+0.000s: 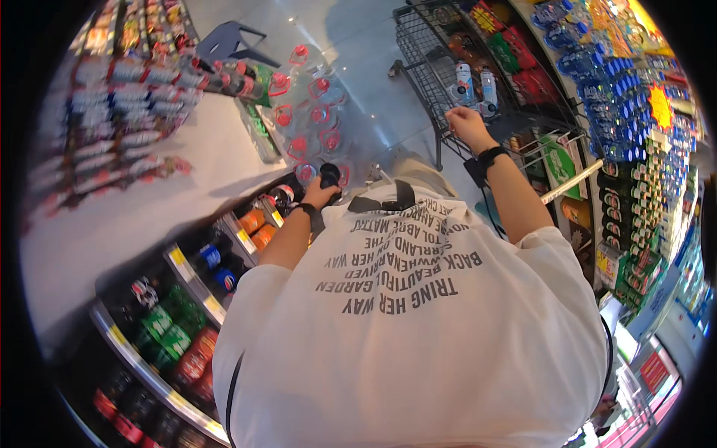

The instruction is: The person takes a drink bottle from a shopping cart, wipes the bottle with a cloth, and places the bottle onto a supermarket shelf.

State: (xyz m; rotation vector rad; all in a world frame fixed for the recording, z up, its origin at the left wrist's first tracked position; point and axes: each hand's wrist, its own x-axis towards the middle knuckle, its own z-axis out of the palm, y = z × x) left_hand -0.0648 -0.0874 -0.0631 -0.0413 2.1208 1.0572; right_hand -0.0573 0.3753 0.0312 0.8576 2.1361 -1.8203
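My left hand (320, 196) is closed around a small black object (329, 176) beside the shelf at the left; its kind is not clear. My right hand (469, 125) is over the near side of a wire shopping cart (418, 56), its fingers curled together. Whatever those fingers may hold is hidden. Just beyond it in the cart stand two bottles, one with a white top (463, 75) and another pale blue and white (488, 88). Dark straps, like wristbands, circle both wrists.
Large clear water jugs with red caps (320, 116) stand on the floor ahead. Shelves of soft drink bottles (168, 328) run along the left. Blue-capped bottles (597, 93) fill the right side. A dark stool (230, 41) sits at the far left.
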